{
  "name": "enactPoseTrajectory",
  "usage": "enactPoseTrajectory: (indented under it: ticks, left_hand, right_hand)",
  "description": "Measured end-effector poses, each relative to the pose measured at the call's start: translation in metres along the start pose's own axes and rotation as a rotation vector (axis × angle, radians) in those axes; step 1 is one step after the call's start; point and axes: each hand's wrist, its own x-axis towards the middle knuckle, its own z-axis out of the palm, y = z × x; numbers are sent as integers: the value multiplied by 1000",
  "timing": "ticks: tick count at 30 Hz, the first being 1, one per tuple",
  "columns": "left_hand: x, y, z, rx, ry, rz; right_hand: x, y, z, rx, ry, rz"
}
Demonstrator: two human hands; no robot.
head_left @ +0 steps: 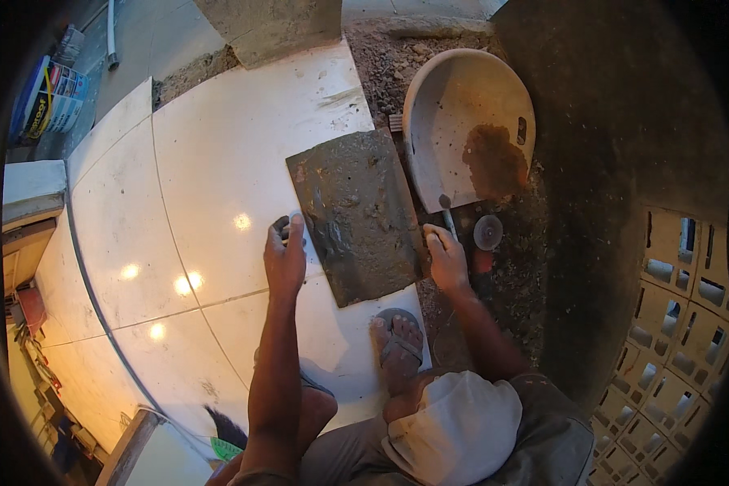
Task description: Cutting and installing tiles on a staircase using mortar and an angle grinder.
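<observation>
Glossy white tile floor (219, 170), with bare soil (510, 283) along its right and a dark wall (599, 162) beyond. Two hands, one mortar-coated rectangular slab (360, 219) between them, tilted slightly in plan.

Left hand (286, 255): just off slab's left edge, fingers partly curled, tips dark-smeared; can't tell if touching. Right hand (445, 257): at slab's right edge, fingers bent in to it; can't tell if gripping or only resting there. Slab is right of left hand, left of right hand, mortar face up, its right side next to the soil strip.

Next out: one short rod (449, 220) with a dark knob just above right hand, one round translucent disc (488, 232) right of it. One sandalled foot (398, 344) on the tile just below slab; other foot mostly hidden.

Containers, two: one large shallow pale pan (441, 105) on the soil, a wet brown patch inside, one slot near its rim; one bucket (61, 101), blue-rimmed, tipped-looking, far upper left, contents not visible.

Farther: one pipe (112, 36) upper left, one bare brownish slab (275, 32) at top, several pierced blocks (664, 324) lower right.
</observation>
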Motion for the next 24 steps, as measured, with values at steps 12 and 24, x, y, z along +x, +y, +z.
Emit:
enactPoseTrajectory:
  ticks: [12,24]
  left_hand:
    - [-20,0,27,-351,121,-90]
    - [-5,2,26,-492,-89,-319]
  right_hand:
    - [54,33,26,715,-71,481]
    - [47,-13,6,433,-65,244]
